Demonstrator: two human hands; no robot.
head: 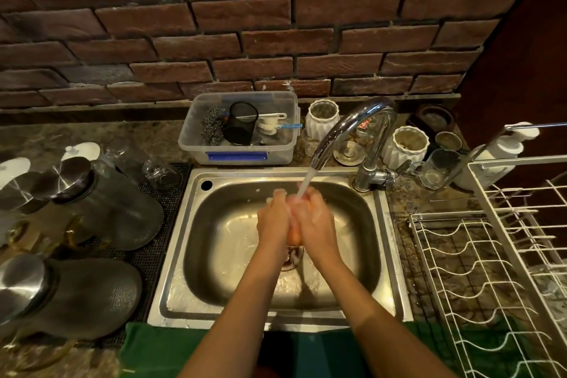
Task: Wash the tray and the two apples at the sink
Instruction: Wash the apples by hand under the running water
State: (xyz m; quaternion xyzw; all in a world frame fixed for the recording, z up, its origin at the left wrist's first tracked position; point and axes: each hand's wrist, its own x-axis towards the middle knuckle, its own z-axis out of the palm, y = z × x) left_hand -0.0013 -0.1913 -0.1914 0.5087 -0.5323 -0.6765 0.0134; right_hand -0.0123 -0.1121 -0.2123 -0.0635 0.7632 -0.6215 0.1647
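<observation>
while water from the tap [346,129] runs over it, an apple [294,232] sits over the middle of the steel sink [196,224], pressed between the left hand [274,219] and right hand [313,218], fingers curled closed around it. only a low orange patch shows, so stem direction and axis cannot be told. judged firm, light, round and slippery when wet; cupping both sides with the palms suits it. no tray is visible.

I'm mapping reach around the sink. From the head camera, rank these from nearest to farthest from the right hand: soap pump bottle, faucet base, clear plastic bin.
From the right hand:
1. Faucet base, just behind it to the right.
2. Clear plastic bin, behind the sink, left of the faucet.
3. Soap pump bottle, far right by the rack.
</observation>
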